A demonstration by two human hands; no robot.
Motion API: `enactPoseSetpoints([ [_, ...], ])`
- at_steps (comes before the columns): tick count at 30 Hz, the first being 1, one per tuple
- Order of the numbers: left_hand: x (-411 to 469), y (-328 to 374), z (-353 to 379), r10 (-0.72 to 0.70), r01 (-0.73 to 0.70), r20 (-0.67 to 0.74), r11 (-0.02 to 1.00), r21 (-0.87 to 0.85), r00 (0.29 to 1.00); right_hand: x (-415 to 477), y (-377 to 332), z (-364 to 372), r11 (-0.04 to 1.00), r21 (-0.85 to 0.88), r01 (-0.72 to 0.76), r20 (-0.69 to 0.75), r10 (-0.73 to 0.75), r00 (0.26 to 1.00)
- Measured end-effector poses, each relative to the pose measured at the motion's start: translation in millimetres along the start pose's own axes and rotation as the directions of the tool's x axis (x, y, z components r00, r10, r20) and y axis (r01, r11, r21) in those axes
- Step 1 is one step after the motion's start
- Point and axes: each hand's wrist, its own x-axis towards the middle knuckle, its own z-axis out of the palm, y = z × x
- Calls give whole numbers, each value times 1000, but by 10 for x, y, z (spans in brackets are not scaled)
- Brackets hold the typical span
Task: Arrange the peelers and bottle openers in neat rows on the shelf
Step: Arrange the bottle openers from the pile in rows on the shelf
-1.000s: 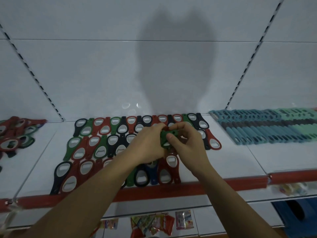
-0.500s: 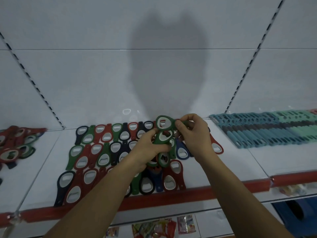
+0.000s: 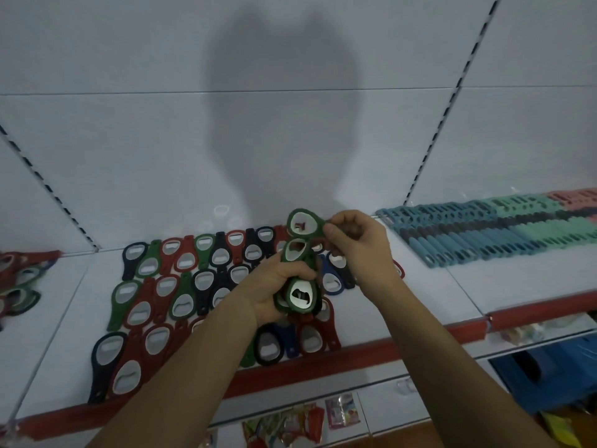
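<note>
- My left hand is clenched, fingers curled around a bundle of green bottle openers. It holds the bundle above the middle of the shelf.
- My right hand pinches a single green bottle opener by its handle between thumb and fingertips. The ring end points left, directly above the bundle. I cannot tell whether this opener touches the bundle.
- Rows of bottle openers in red, green, black and blue lie flat on the shelf, overlapping, from the back panel to the red front lip.
- The front row ends just beside the lip.
- The back row ends lie against the foot of the back panel.
- Peelers in teal, mint and pink lie in tight rows on the right section, starting at the slotted upright.
- Open room, right: a bare strip of shelf lies between the right edge of the opener rows and the peelers, under my right wrist.
- Open room, left: a second bare strip separates the opener rows from a loose pile of bottle openers at the left frame edge.
- Packets lie on the lower shelf, below the lip.
</note>
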Motion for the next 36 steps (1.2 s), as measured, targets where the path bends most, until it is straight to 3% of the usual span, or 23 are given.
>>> enactPoseSetpoints([
  [4,-19,41,-87,-38,42,72,998,-50,997,-66,53,-265,980,155,-126,-29,132,991],
  [11,-8,32,-67,2,1,37,997,-80,999,-384,283,-680,980,-76,-183,119,191,974],
  [14,17,62,-11,57,-61,-79,997,-39,995,-339,344,-789,977,-97,-189,157,202,967],
  [20,24,-18,147,139,-156,-215,986,-65,967,-312,546,-805,898,-438,36,350,133,927],
  [24,-28,-77,204,183,-101,-334,963,248,924,-310,627,-771,710,-661,245,366,19,931],
  [26,-81,-76,218,239,-47,-340,873,486,910,-326,636,-792,619,-703,350,413,-44,909],
  [30,-180,-60,297,339,44,-318,620,783,885,-337,668,-895,627,-608,486,557,-98,824],
  [33,-216,-77,328,377,130,-280,375,918,883,-353,678,-904,620,-538,571,647,-131,751],
  [36,-237,-143,382,359,170,-219,163,972,907,-369,669,-909,617,-535,577,652,-132,746],
])
